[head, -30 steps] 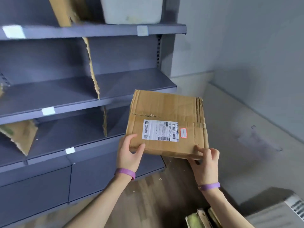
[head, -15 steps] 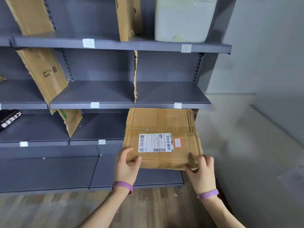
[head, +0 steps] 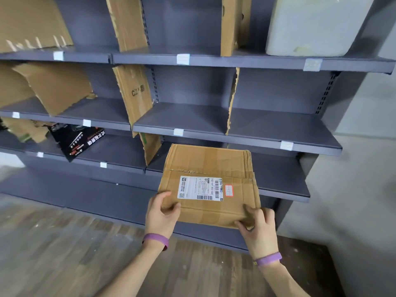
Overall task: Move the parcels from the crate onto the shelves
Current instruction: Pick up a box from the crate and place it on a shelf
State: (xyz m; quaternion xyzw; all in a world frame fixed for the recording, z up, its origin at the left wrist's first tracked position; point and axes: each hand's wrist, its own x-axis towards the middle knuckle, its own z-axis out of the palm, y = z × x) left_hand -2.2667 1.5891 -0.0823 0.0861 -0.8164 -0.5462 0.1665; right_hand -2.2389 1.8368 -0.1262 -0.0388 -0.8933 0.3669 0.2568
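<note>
Flat brown parcel [head: 205, 166] is up in the air between both hands, shipping label [head: 200, 188] facing up. It sits in front of the right bay of the lower shelf [head: 282, 179], with its far edge about over that shelf's front lip and below the middle shelf [head: 278, 129]. It's not resting on anything as far as I can tell. Left grip [head: 159, 215] grasps the near left corner, thumb on top, fingers hidden underneath. Right grip [head: 260, 230] pinches the near right corner, fingertips on the top face. Purple wristband [head: 156, 240] on each wrist. Crate not in view.

Step in hand, my read: the parcel is at the shelves and now has to go into a bay. The lower right bay looks nearest and shows bare surface.

How to do it well:
- Hold the carton level and lead with the far edge under the middle shelf's lip.
- Go in to the right of the cardboard divider [head: 151, 151] so it doesn't get knocked.
- Slide until the near edge is past the front lip, then release both corners together.

Both grips are on the near edge only, so the far end could droop and catch the lip (carton looks thin and creased, probably light). Lift the front slightly on entry. Best to leave the label up so it can be read.

Also there: white foam box [head: 310, 26] on the top shelf at right, black parcel [head: 75, 140] leaning on a lower shelf at left, wooden floor [head: 64, 254] below
</note>
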